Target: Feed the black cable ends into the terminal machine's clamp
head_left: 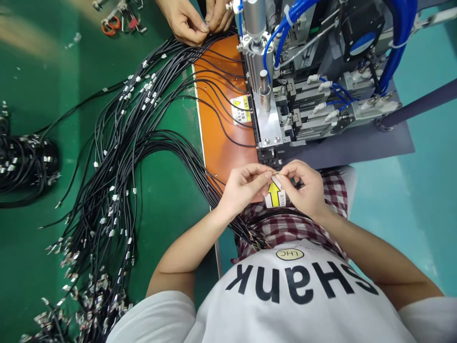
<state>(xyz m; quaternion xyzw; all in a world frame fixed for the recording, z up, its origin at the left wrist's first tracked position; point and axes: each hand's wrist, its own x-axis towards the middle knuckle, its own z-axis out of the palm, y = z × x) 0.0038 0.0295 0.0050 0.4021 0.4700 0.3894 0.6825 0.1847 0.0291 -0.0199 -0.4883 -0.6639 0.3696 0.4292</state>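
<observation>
Both hands meet just in front of the machine's near corner. My left hand (248, 186) pinches thin wires (275, 173) between thumb and fingertips. From the other side, my right hand (300, 185) closes thumb and finger on the same wires, its fingers curled. The tips of the wires are too small to make out. A white label with a yellow arrow (274, 194) shows just below the fingertips. Close to my left wrist, a bundle of black cables (200, 164) runs down to my lap, where thin coloured wire ends (257, 237) stick out.
Several black cables run across an orange plate (228, 152) into the pneumatic machine (266, 124) with blue hoses. Many cables with metal connectors (148, 90) spread over the green table (160, 200). A coworker's hands (191, 21) work at the top. A coiled cable bundle (28, 162) lies left.
</observation>
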